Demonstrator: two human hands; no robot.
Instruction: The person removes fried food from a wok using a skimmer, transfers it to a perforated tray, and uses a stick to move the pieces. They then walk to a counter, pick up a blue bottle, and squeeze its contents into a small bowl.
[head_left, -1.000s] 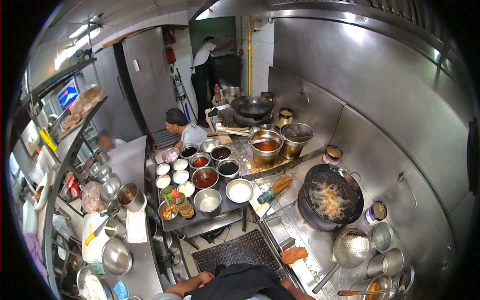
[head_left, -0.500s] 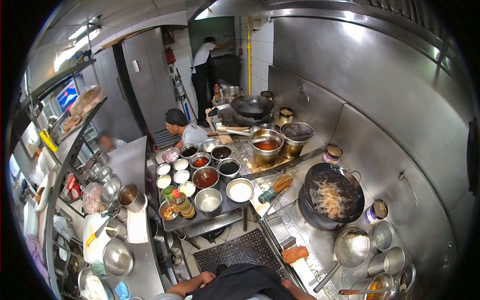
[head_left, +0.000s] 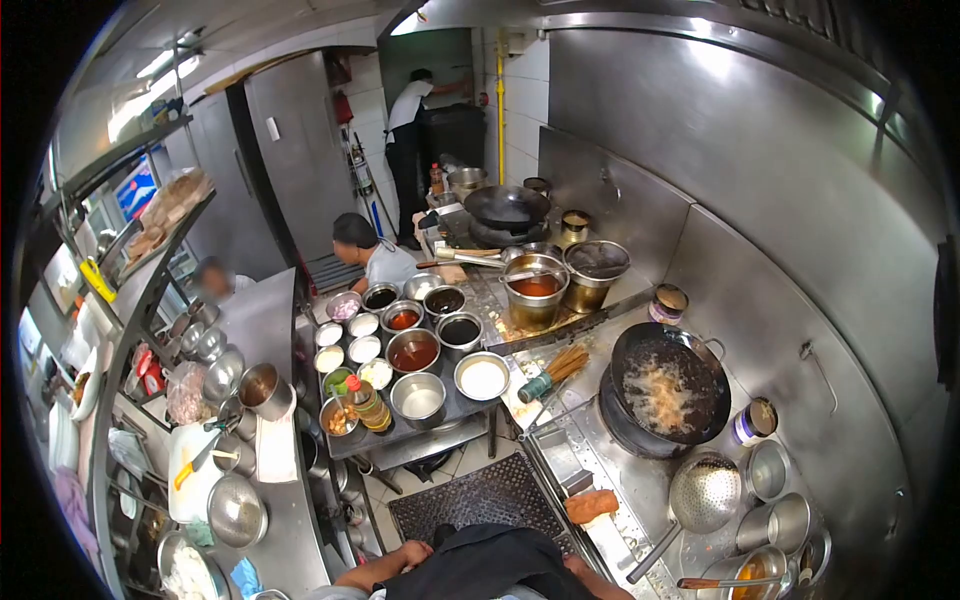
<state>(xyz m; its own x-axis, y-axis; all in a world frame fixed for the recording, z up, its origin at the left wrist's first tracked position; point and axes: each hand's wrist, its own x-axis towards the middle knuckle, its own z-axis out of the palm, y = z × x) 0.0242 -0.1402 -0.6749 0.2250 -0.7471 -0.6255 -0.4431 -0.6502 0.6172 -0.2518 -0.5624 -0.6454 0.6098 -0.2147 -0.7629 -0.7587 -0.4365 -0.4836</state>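
My left hand (head_left: 413, 555) rests at my waist against the black apron (head_left: 490, 560), its fingers curled in and no tool showing. On the other side of the apron, my right hand (head_left: 577, 566) shows only in part, with its fingers hidden by the cloth. Ahead and to the right, pale food (head_left: 660, 396) fries in bubbling dark oil in a wok (head_left: 712, 410) on the burner. A perforated strainer (head_left: 706, 490) lies on the steel stove top, its handle toward me. Between it and my right hand is a folded orange-brown cloth (head_left: 591, 506).
A bamboo brush (head_left: 562, 372) lies left of the wok. A side table (head_left: 465, 412) bears several bowls of sauces and an oil bottle (head_left: 369, 405). The left counter (head_left: 292, 545) holds a knife (head_left: 192, 466) on a board. Co-workers, including one person (head_left: 388, 264), are beyond.
The view shifts very slightly. The frying food moves a little in the bubbling oil, and the seated-height co-worker's head turns slightly. My hands stay at my waist.
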